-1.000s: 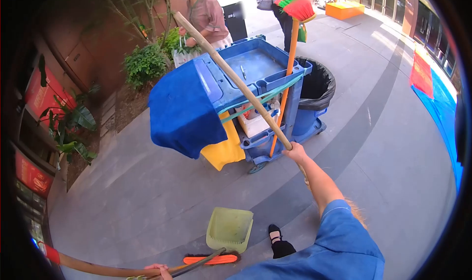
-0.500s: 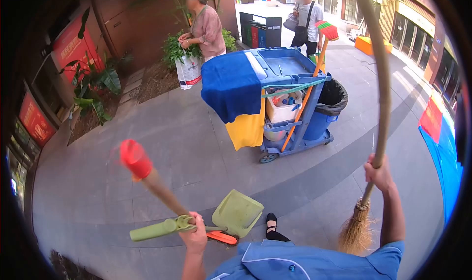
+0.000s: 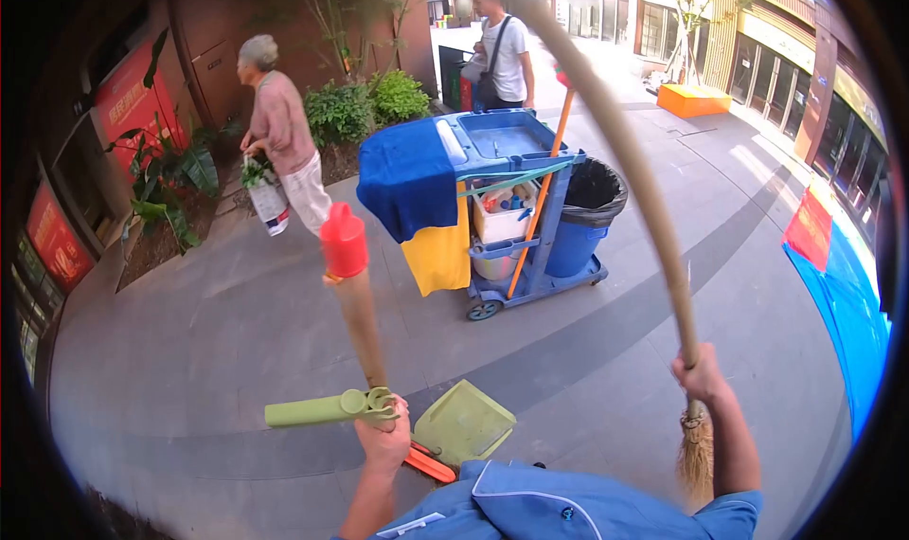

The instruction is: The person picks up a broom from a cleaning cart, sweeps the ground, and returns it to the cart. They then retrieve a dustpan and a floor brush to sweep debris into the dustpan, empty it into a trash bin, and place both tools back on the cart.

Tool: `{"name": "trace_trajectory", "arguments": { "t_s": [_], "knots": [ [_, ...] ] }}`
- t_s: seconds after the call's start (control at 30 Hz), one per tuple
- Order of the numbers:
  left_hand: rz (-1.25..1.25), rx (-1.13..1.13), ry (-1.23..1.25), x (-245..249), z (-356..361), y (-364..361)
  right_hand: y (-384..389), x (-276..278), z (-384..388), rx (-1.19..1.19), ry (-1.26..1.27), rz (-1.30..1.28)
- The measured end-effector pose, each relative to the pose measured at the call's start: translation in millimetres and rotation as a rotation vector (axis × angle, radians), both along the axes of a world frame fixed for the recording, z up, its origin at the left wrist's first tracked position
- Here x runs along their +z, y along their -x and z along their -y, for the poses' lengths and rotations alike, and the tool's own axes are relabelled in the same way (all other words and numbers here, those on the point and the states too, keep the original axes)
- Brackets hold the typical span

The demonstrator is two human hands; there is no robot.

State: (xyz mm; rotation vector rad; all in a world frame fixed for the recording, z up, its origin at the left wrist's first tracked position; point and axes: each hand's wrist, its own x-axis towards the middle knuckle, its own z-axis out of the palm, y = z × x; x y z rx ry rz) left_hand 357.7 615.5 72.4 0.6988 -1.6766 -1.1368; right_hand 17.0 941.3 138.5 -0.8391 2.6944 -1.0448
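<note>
My left hand [image 3: 383, 438] is closed around a wooden pole [image 3: 360, 327] topped by a red plastic cap [image 3: 344, 242]. At the same fist is the green handle [image 3: 312, 411] of a dustpan, pointing left. Its green pan [image 3: 466, 421] hangs low in front of me. Part of an orange tool [image 3: 429, 462] shows beside the pan, its other end hidden. My right hand [image 3: 701, 374] grips a straw broom by its long curved stick [image 3: 653, 204]. The broom's bristles [image 3: 696, 457] point down beside my right forearm.
Ahead stands a blue cleaning cart [image 3: 511, 140] with cloths, a box of bottles, an orange-handled brush and a lined bin [image 3: 578, 242]. One person [image 3: 284, 128] with a bag walks on the left; another [image 3: 507, 62] is behind the cart. Blue sheeting [image 3: 838, 327] borders the right.
My left hand has brought the red-capped pole more upright and to the right. The broom stick leans further left at its top. The person with the bag has moved left, and the view has shifted.
</note>
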Motion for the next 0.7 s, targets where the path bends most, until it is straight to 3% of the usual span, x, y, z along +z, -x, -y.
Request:
{"name": "trace_trajectory", "arguments": {
  "t_s": [0.27,0.47,0.63,0.7],
  "knots": [
    [-0.069,-0.017,0.059,29,-38,64,-5,-170,1,0.21,-0.29,0.372],
    [-0.056,-0.01,0.121,68,-68,96,-42,-223,10,0.406,-0.243,0.52],
    [-0.058,-0.051,0.153,59,-73,113,-61,-243,19,0.635,-0.288,0.597],
    [-0.114,-0.089,0.036,57,-69,118,-62,-244,12,0.649,-0.247,0.613]
  ]
}}
